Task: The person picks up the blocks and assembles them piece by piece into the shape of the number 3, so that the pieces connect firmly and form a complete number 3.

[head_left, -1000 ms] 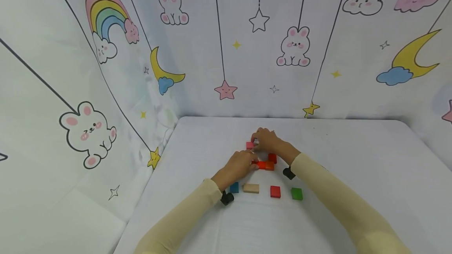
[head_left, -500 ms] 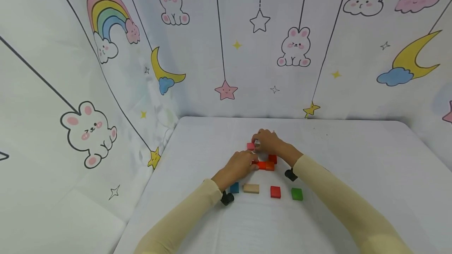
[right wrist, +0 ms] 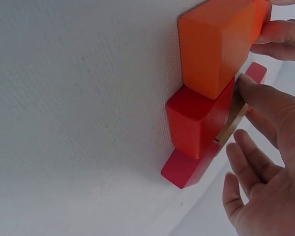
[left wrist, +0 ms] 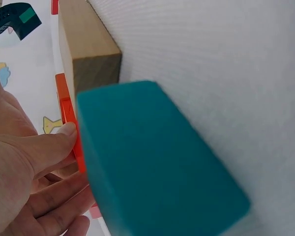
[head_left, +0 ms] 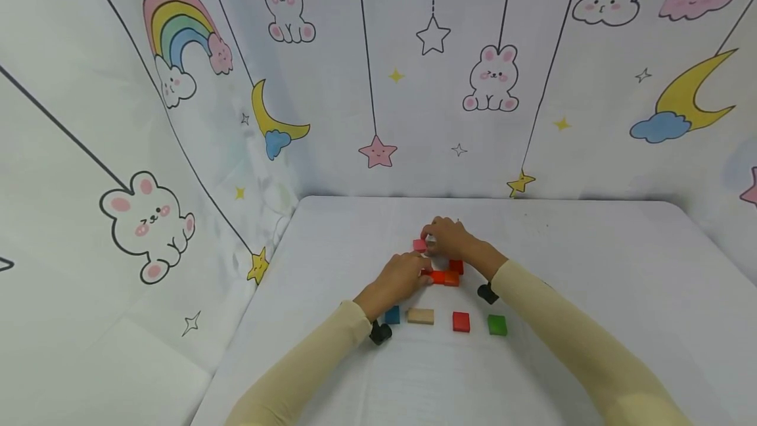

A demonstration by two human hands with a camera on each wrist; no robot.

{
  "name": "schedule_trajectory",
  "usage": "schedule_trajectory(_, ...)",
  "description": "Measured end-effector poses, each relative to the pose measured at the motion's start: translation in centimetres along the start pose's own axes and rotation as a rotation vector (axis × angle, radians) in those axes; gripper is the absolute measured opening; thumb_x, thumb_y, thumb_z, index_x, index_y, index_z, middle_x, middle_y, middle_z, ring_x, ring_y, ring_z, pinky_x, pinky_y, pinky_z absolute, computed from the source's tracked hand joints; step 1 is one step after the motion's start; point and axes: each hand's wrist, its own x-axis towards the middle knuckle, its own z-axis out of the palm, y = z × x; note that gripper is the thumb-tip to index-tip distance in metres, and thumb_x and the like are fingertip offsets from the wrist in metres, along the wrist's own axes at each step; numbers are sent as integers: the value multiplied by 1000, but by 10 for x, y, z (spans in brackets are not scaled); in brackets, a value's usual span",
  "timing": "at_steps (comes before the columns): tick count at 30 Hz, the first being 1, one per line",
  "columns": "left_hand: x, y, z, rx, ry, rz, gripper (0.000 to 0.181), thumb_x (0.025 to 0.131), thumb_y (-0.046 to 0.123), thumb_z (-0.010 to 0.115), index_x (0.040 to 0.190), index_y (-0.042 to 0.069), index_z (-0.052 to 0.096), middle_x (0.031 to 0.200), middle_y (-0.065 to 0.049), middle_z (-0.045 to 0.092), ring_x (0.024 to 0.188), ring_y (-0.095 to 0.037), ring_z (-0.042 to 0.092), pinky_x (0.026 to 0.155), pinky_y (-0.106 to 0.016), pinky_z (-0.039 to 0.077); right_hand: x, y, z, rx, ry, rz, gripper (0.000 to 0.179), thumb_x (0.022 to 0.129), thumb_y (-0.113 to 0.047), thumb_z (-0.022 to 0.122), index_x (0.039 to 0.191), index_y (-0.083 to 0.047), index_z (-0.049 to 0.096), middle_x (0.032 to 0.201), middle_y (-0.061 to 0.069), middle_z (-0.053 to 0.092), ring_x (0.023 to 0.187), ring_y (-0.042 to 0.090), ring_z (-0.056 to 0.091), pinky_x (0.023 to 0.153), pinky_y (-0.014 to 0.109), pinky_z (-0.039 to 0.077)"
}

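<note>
My left hand (head_left: 403, 276) pinches a red-orange block (left wrist: 71, 115) between thumb and fingers, at the left end of a short row ending in an orange block (head_left: 452, 279). Farther back, my right hand (head_left: 447, 236) holds a plain wooden block (right wrist: 231, 123) with its thumb (right wrist: 250, 91) on the near side and fingers behind. A pink block (head_left: 419, 245) lies just left of the right fingers. In the right wrist view, a red block (right wrist: 189, 120) adjoins the orange one, and a crimson block (right wrist: 187, 169) comes after it. Together these blocks border a small ring, partly hidden by the hands.
Nearer the person, a loose row lies on the white table (head_left: 378, 386): a blue block (head_left: 392, 315), a wooden block (head_left: 420, 316), a red block (head_left: 461, 321) and a green block (head_left: 497, 325). A printed curtain (head_left: 331, 104) hangs behind and left.
The right hand and forearm have shifted very slightly toward the person and to the right. The left hand and the blocks look much the same.
</note>
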Motion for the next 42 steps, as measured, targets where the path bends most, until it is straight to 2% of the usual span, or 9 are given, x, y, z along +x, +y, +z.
schedule_trajectory(10, 0, -1, 2, -14, 7, 17, 22, 99, 30, 77, 116, 17, 79, 110, 3, 76, 105, -15, 68, 95, -36, 55, -12, -2, -11, 29, -9, 16, 40, 98, -26, 77, 133, -10, 70, 132, 21, 64, 119, 38, 59, 102, 65, 48)
schedule_trajectory(19, 2, 2, -1, -12, -16, -1, 24, 100, 31, 75, 118, 16, 79, 112, 1, 76, 107, -17, 68, 98, -38, 55, -32, 16, -28, 38, 24, 34, 50, 92, -23, 83, 138, -10, 67, 132, 20, 64, 121, 36, 59, 98, 62, 49)
schedule_trajectory(24, 0, 5, -3, -7, -24, -3, 24, 100, 31, 75, 118, 17, 78, 113, 1, 75, 104, -16, 68, 98, -36, 55, -59, 26, -38, 68, 27, 43, 49, 93, -22, 82, 138, -10, 67, 134, 19, 63, 124, 38, 58, 99, 65, 48)
schedule_trajectory(32, -4, 6, -3, -12, -9, -9, 23, 100, 30, 75, 119, 16, 78, 113, -1, 74, 103, -18, 67, 99, -37, 55, -113, 38, -48, 72, -32, 73, 48, 91, -32, 84, 132, -11, 71, 130, 17, 64, 123, 37, 58, 98, 66, 47)
schedule_trajectory(42, -5, 5, -2, -15, -11, -15, 25, 100, 30, 76, 121, 17, 78, 113, 1, 74, 102, -15, 66, 100, -35, 55, -189, 35, -40, 143, -111, 118, 57, 84, -44, 88, 130, -15, 72, 127, 10, 65, 121, 35, 59, 95, 66, 47)
